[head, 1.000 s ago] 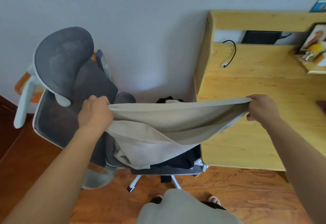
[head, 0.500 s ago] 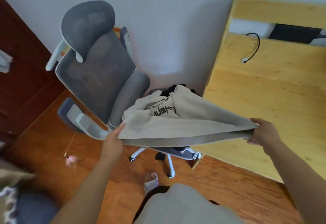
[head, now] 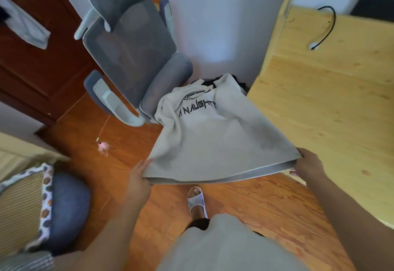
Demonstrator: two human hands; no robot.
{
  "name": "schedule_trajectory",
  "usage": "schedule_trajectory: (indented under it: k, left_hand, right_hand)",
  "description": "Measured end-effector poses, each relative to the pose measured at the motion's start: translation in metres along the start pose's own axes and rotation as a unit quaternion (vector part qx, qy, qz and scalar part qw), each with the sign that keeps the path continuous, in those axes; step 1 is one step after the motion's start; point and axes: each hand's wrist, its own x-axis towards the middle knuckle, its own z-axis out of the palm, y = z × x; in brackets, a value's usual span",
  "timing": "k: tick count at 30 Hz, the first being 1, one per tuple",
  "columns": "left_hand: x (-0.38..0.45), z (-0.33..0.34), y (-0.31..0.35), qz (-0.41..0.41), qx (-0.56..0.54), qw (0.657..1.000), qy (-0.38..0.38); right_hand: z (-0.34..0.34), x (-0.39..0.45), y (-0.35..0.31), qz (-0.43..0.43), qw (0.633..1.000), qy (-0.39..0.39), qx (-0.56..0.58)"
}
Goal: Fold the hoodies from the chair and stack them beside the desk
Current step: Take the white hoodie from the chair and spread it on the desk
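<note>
Head view: hands hold hoodie (head: 221,142), print reads "NAUGHTY".

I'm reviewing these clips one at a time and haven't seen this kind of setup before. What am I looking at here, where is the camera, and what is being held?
There is no machine here: a person wears a wide-angle camera on the head, so the view looks down along both bare arms. The left hand and right hand each grip a bottom corner of a beige hoodie with dark lettering, stretched between them. Its upper part still lies on the seat of a grey office chair, over some dark clothing that is mostly hidden. To the right is a pale wooden desk with a black cable on it. Below is a wooden floor and the person's sandalled foot.
</note>
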Motion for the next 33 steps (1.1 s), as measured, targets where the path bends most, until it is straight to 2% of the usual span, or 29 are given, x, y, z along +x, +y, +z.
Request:
schedule_trajectory:
  k: [2, 5, 8, 13, 15, 16, 18, 19, 22, 24, 25, 29, 31, 33]
  left_hand:
    - [-0.011, 0.002, -0.01, 0.006, 0.102, 0.994, -0.044]
    - [-0.022, 0.005, -0.021, -0.018, 0.179, 0.983, -0.025]
    - [-0.024, 0.008, -0.021, -0.067, 0.132, 0.989, 0.03]
    - [-0.036, 0.02, -0.008, -0.057, 0.067, 0.994, 0.066]
    - [-0.032, 0.025, -0.004, -0.104, 0.01, 0.99, 0.099]
    - [-0.028, 0.028, 0.002, -0.146, -0.063, 0.981, 0.11]
    - [-0.018, 0.029, 0.019, -0.203, -0.255, 0.938, 0.12]
    - [-0.011, 0.023, 0.032, -0.201, -0.329, 0.913, 0.135]
    - [0.027, -0.018, 0.094, -0.154, -0.465, 0.848, 0.201]
    - [0.063, -0.062, 0.155, -0.119, -0.531, 0.807, 0.231]
    - [0.082, -0.087, 0.189, -0.079, -0.561, 0.795, 0.217]
    - [0.13, -0.18, 0.341, 0.132, -0.656, 0.739, 0.071]
    - [0.136, -0.218, 0.42, 0.218, -0.627, 0.747, 0.032]
    - [0.133, -0.249, 0.492, 0.293, -0.595, 0.748, 0.015]
  right_hand:
    - [0.0, 0.002, 0.004, -0.001, 1.0, 0.0, 0.006]
    - [0.0, 0.002, 0.007, 0.004, 0.999, 0.001, 0.036]
    - [-0.003, 0.0, 0.008, 0.009, 0.996, 0.001, 0.084]
    - [-0.004, -0.003, 0.009, 0.065, 0.984, 0.005, 0.166]
    - [-0.002, -0.01, 0.005, 0.101, 0.967, 0.002, 0.232]
    - [-0.002, -0.015, 0.001, 0.109, 0.959, 0.005, 0.263]
    - [-0.005, -0.024, -0.016, 0.095, 0.945, -0.005, 0.313]
    - [-0.008, -0.027, -0.029, 0.075, 0.937, -0.02, 0.341]
    - [-0.028, -0.027, -0.095, -0.014, 0.905, -0.063, 0.42]
    - [-0.051, -0.021, -0.162, -0.073, 0.87, -0.067, 0.483]
    - [-0.066, -0.019, -0.201, -0.099, 0.844, -0.063, 0.524]
    - [-0.154, -0.044, -0.362, -0.256, 0.731, -0.06, 0.63]
    - [-0.202, -0.069, -0.421, -0.308, 0.692, -0.031, 0.652]
    - [-0.252, -0.097, -0.46, -0.348, 0.672, 0.025, 0.653]
